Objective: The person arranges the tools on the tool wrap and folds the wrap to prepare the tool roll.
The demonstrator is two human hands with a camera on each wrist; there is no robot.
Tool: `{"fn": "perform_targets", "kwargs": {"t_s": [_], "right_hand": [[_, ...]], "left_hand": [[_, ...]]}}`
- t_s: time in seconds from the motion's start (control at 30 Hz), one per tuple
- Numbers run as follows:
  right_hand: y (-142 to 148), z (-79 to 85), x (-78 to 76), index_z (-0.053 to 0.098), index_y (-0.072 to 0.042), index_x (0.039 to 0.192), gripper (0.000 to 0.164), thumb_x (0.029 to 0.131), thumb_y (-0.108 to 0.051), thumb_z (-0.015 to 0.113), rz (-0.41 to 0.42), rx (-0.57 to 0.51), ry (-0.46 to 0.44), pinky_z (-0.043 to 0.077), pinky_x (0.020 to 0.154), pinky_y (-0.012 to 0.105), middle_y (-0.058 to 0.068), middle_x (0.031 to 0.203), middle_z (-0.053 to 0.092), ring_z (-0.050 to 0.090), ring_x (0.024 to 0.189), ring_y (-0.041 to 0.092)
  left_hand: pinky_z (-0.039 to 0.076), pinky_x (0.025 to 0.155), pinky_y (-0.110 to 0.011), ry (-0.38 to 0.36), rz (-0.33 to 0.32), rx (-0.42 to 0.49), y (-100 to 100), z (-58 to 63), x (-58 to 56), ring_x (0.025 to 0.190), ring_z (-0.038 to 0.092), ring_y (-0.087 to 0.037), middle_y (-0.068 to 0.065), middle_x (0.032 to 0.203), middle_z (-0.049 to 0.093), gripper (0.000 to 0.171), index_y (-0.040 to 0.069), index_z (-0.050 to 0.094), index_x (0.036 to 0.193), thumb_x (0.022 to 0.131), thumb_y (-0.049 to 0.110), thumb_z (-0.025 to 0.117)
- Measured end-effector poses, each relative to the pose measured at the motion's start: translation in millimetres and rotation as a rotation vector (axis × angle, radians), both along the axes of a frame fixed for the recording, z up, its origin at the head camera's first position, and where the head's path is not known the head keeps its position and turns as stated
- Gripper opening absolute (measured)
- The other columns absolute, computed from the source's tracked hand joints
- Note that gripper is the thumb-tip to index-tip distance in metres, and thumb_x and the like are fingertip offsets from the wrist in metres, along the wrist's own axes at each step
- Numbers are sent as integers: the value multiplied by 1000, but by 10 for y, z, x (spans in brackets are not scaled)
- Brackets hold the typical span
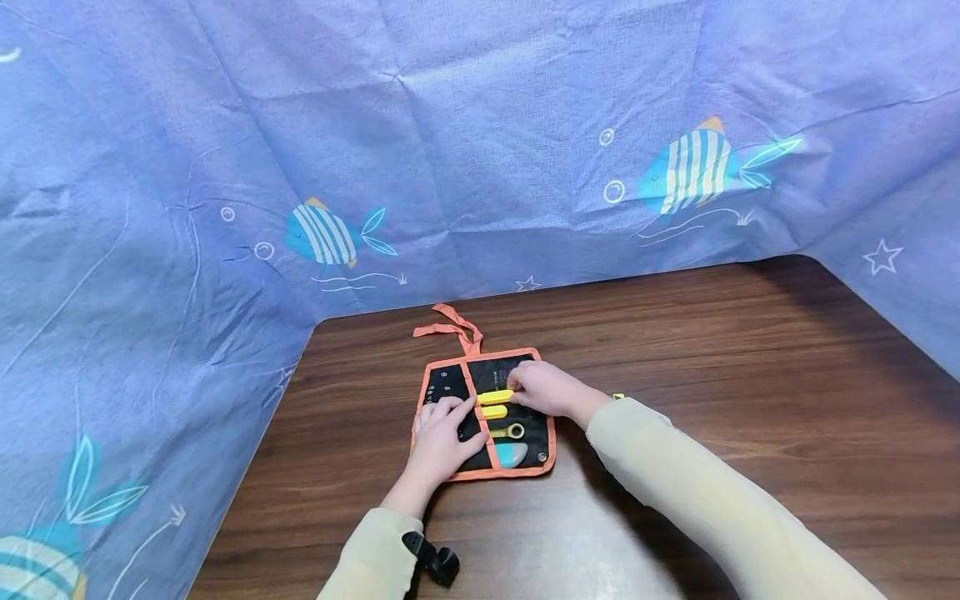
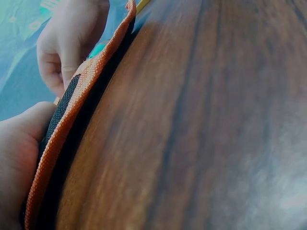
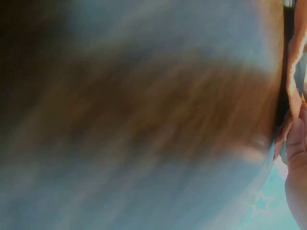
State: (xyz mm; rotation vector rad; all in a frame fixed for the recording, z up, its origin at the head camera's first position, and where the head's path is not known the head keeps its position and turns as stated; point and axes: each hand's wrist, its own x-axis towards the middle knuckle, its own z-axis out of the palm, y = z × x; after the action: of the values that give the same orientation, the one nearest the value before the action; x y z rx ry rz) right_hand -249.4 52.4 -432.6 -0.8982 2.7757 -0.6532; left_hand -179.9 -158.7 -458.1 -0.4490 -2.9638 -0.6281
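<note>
A black tool pouch with orange edging [image 1: 483,475] lies unfolded on the table. My left hand [image 1: 438,442] rests on its left part, fingers spread, fingertips right at the orange pocket edge. With thumb and fingers, my right hand [image 1: 547,389] pinches the end of a yellow-handled tool [image 1: 493,397], whose other end is hidden in the pocket. Below it, a second yellow handle [image 1: 494,412], a ring spanner [image 1: 514,431] and a teal-and-grey tool end [image 1: 512,455] stick out of the pockets. The left wrist view shows the right hand [image 2: 72,43] beyond the raised orange edge.
Orange tie straps [image 1: 453,325] trail from the pouch's far edge over the brown wooden table [image 1: 712,375]. A small yellow-and-black piece [image 1: 618,397] shows beside the right sleeve. Behind the table hangs a blue fish-patterned cloth [image 1: 480,167].
</note>
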Motion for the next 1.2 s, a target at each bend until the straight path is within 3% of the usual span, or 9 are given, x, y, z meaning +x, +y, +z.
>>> {"fn": "perform_targets", "kwargs": {"t_s": [0.33,0.77,1.2], "right_hand": [[-160,10,-30,64,-10,96,10,90,-19,63,-26,36,-32,45,78,32,0,90,58,53,80,12],[-188,16,-88,62,-12,87,6,92,-16,60,42,54,-91,42,74,33,-1,83,55,49,75,15],[80,117,-59,66,-6,111,24,90,-19,62,-45,-14,-122,46,86,38,5,103,65,60,97,17]], "left_hand": [[28,92,-52,8,-5,-26,-7,-26,-27,108,37,-27,-1,119,50,59,19,54,134,83,46,64],[29,90,-51,-4,-35,-26,-20,-13,-22,107,37,-28,-3,121,49,57,18,54,134,85,44,63],[27,94,-52,-6,10,4,-19,-33,-15,108,37,-27,-1,117,50,60,21,54,134,82,46,66]]}}
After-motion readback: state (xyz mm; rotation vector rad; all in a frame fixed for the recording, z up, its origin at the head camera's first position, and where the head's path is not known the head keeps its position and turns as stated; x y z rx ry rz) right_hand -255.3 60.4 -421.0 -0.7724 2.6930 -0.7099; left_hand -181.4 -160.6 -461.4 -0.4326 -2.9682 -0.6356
